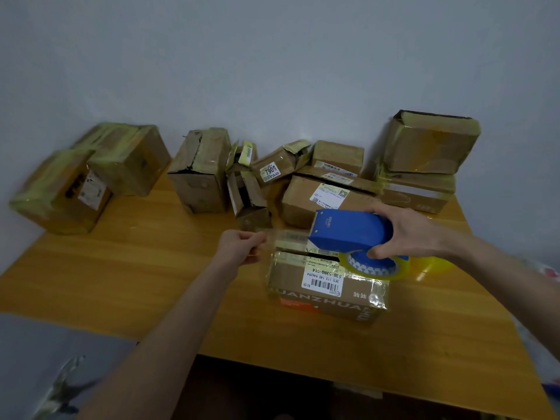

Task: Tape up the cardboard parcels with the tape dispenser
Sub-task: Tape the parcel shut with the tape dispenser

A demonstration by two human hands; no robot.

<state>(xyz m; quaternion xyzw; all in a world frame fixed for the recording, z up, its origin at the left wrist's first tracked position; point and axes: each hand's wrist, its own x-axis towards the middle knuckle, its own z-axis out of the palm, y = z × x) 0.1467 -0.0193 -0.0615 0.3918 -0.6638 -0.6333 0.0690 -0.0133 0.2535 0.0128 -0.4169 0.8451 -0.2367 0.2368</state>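
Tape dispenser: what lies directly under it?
The near parcel, its white label and open top seam showing. The tape dispenser and right hand cover the parcel's far right corner. Left hand pinches the pulled tape.

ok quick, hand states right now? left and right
Left hand: pinching the pulled-out tape end.
Right hand: gripping the dispenser, held above a parcel.

Tape dispenser (351, 230) mid-frame: solid blue; its roll (375, 269) clear yellow, blue hub w/ white triangle band. Front parcel (321, 295): brown card, white label w/ black barcode, orange patch lower left. Back-row parcels (127, 159): brown w/ yellow-green tape sheen. Table (151, 268): orange-yellow wood grain. Wall (272, 71), top of frame: pale grey-blue
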